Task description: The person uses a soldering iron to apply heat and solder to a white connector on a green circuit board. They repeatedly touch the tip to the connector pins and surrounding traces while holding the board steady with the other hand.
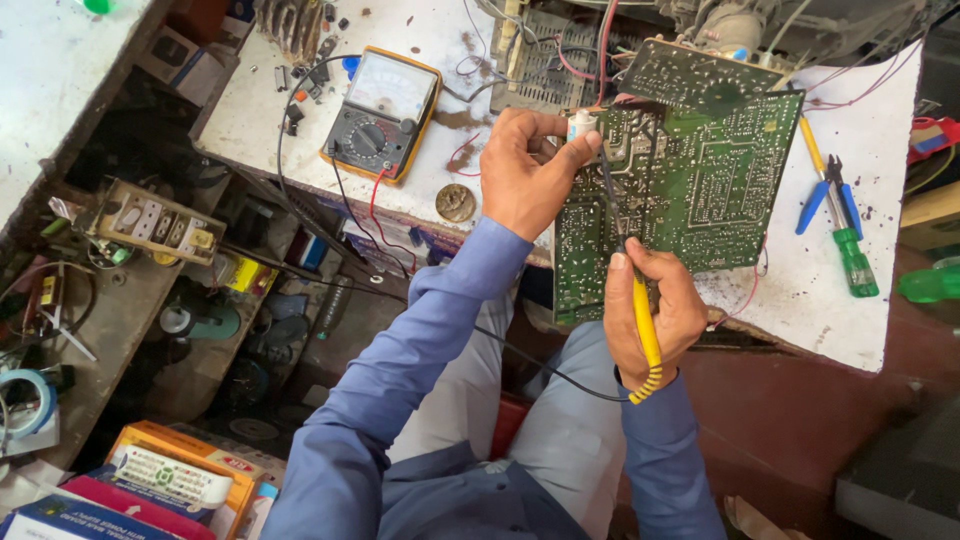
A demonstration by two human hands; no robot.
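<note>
On the white bench (860, 300), a green circuit board (690, 190) is lying solder-side up; the right hand (655, 310) is gripping a yellow-handled soldering iron (645, 320) against it, the left hand (525, 175) is pinching a small white spool (581, 124), and an analog multimeter (382, 112) is sitting nearby.

An electronics repair workshop is shown. A worn, stained white bench (850, 300) is covered with a green circuit board (700, 190), behind which more boards and loose red wiring are piled at the far edge. An analogue multimeter in a yellow case (382, 112) is laid to the left, its leads trailing off the bench. Blue-handled pliers (828, 195) and a green-handled screwdriver (853, 258) are set to the right. On the far left, a cluttered shelf is crowded with a socket strip (155, 222), tape rolls and boxed parts (175, 470).
</note>
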